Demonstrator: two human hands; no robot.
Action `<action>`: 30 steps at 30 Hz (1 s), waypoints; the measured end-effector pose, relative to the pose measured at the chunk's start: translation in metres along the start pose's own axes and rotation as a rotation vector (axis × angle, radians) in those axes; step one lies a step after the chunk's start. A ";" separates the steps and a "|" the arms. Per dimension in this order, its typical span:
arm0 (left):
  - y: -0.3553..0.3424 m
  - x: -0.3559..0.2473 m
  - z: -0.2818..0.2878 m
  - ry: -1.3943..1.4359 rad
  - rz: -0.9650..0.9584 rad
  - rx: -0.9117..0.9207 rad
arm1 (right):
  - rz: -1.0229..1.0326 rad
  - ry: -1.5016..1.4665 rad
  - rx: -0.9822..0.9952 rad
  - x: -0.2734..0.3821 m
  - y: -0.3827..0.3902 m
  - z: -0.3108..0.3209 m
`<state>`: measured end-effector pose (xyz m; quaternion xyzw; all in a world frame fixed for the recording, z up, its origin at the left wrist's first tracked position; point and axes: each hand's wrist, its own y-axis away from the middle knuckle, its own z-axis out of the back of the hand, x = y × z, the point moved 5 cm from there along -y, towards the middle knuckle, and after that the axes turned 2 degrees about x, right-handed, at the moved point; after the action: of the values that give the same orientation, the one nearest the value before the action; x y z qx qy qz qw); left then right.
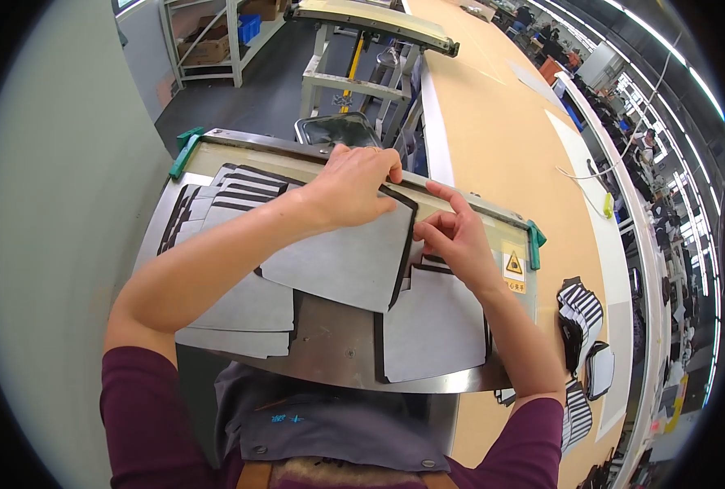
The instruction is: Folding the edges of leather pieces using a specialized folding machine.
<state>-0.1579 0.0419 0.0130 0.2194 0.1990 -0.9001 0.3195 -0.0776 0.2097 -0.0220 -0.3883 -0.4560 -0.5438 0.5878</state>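
Note:
A light grey fabric panel (342, 261) with black edging lies on the metal work plate (330, 338) in front of me. At its far edge is my left hand (354, 186), fingers bent and thumb low over the panel, closed on that edge. My right hand (458, 236) pinches at the panel's right edge with thumb and a finger, its index finger stretched toward the metal bar (493, 209). Similar panels lie in an overlapping stack (232, 314) under my left forearm. Another grey panel (432, 326) rests at the right, below my right hand.
Green clamps (535, 243) (185, 153) sit at the bar's ends. A warning label (514, 267) is on the plate's right side. Striped piles of pieces (581, 314) lie on the long tan table (493, 106). Beyond stand a stool (338, 129) and a shelf rack (236, 49).

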 end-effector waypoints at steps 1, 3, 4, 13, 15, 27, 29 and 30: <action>-0.003 0.001 -0.005 -0.002 -0.013 -0.003 | 0.019 0.183 -0.103 -0.010 -0.006 0.009; 0.001 0.001 -0.010 -0.304 -0.095 -0.147 | 0.126 0.403 -0.210 -0.013 -0.009 0.021; 0.007 0.002 -0.012 -0.303 -0.101 -0.140 | 0.225 0.613 -0.302 -0.008 -0.007 0.023; 0.043 0.005 -0.048 -0.166 -0.210 0.247 | 0.341 1.018 0.151 0.004 0.012 -0.019; 0.032 0.003 -0.059 -0.138 -0.197 0.237 | 0.311 1.035 0.129 0.000 0.009 -0.006; 0.052 0.009 -0.045 -0.331 -0.037 0.146 | 0.301 1.059 0.032 -0.008 0.004 -0.009; 0.053 0.008 -0.045 -0.368 -0.004 0.113 | 0.371 1.169 -0.027 -0.005 0.006 -0.011; 0.053 0.008 -0.046 -0.369 -0.004 0.114 | 0.371 1.168 -0.028 -0.004 0.007 -0.012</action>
<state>-0.1163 0.0231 -0.0405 0.0680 0.0860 -0.9355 0.3360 -0.0691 0.2004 -0.0292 -0.1066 0.0238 -0.5613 0.8204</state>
